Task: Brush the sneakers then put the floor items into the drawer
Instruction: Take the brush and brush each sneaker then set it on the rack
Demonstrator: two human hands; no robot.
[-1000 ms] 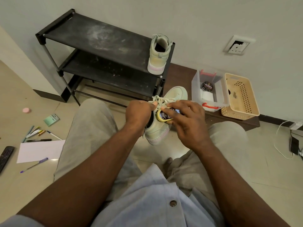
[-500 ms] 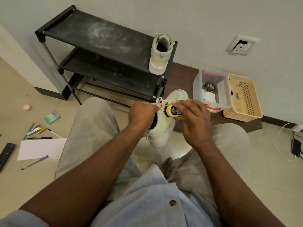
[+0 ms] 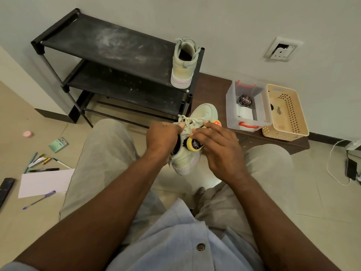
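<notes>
A pale green high-top sneaker with a pinkish-white sole (image 3: 204, 114) is held off the floor, toe pointing toward the wall. The left hand (image 3: 163, 138) grips it at the laced collar. The right hand (image 3: 218, 151) holds a small yellow brush with a black label (image 3: 195, 145) against its side. The matching pale green sneaker (image 3: 183, 63) stands upright on the top shelf of a black shoe rack (image 3: 117, 47), heel facing out.

Off to the left on the floor lie:
- a white sheet of paper (image 3: 46, 182)
- a purple pen (image 3: 39, 200) at its near edge
- a black pen (image 3: 44, 169) along its far edge
- a loose cluster of pens (image 3: 37, 159)
- a green packet (image 3: 58, 145)
- a small pink round piece (image 3: 27, 133)
- a black remote (image 3: 4, 189)
</notes>
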